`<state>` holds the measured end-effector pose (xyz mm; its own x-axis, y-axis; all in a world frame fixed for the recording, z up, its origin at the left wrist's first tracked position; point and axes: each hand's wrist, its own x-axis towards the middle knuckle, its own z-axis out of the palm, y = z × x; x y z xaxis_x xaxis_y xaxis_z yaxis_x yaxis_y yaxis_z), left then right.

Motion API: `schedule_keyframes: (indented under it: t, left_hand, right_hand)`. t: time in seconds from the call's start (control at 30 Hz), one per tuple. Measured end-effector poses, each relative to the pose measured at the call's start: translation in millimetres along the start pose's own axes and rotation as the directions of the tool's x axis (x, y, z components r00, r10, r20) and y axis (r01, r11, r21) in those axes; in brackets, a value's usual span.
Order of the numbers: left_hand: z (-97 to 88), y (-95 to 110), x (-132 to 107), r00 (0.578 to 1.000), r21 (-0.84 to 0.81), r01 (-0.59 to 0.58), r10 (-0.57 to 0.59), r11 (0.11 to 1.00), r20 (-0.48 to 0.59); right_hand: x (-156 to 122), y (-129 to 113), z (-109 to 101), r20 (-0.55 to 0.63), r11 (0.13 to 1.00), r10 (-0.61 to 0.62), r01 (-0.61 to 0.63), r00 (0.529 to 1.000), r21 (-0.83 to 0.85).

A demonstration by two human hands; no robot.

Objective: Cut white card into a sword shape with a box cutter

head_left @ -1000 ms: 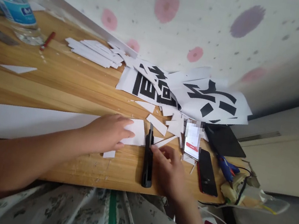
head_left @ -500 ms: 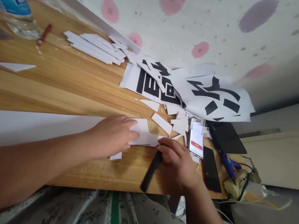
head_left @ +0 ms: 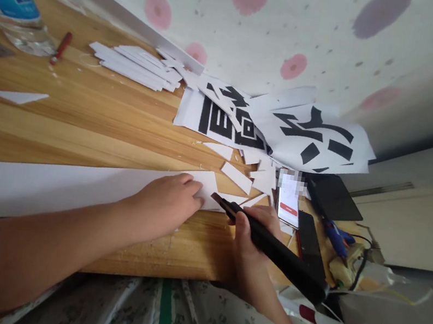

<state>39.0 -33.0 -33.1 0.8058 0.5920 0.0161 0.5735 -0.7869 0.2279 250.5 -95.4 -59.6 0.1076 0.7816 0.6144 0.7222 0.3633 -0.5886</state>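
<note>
Head view shows your left hand (head_left: 171, 198) lying on the long white strip (head_left: 50, 184), near its right end, in the middle of the frame. Its fingers are bent and close together on the surface; the thumb is hidden, so I cannot tell if they also pinch the edge. Your right hand (head_left: 256, 235) is clamped on the black cutter knife (head_left: 283, 256), right of the centre, with the blade out and directed to the upper left. The blade tip is beside the slanted end of the strip; whether it touches, I cannot tell.

About the progress, a good part of the cutting seems done. A pile of narrow white strips (head_left: 133, 66) lies at the upper middle left of the counter (head_left: 122, 129), and small white offcuts (head_left: 264, 175) are scattered right of the centre, below the printed sheets (head_left: 319, 140). One white triangle (head_left: 20, 96) lies alone at the left.

What is left, in my judgement, is most of the strip: from your left hand it runs whole to the left border of the frame, and I see no cut across this visible part. How many pieces remain to be made, the view does not tell.
</note>
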Motion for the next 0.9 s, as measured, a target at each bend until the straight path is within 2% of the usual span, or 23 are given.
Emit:
schedule_keyframes:
  t: [0.1, 0.37, 0.73, 0.9]
  left_hand:
    - [-1.0, 2.1, 0.5, 1.000, 0.018, 0.010, -0.010, 1.000, 0.019]
    - [2.9, 1.5, 0.4, 1.000, 0.008, 0.017, -0.017, 1.000, -0.017]
    - [0.4, 2.2, 0.9, 0.999, 0.042, 0.019, -0.021, 0.999, 0.028]
    - [-0.8, 3.2, 1.7, 0.999, 0.064, 0.012, -0.015, 0.998, 0.049]
  right_hand:
    - [5.4, -9.3, 4.5, -0.065, 0.998, -0.049, 0.052, 0.997, 0.043]
    - [12.9, -13.3, 7.4, -0.019, 0.995, -0.098, 0.098, 0.995, -0.001]
    - [14.5, -16.4, 7.8, 0.045, 0.995, -0.091, 0.092, 0.995, -0.042]
    - [14.6, -25.7, 4.9, 0.144, 0.995, -0.024, 0.038, 0.989, -0.097]
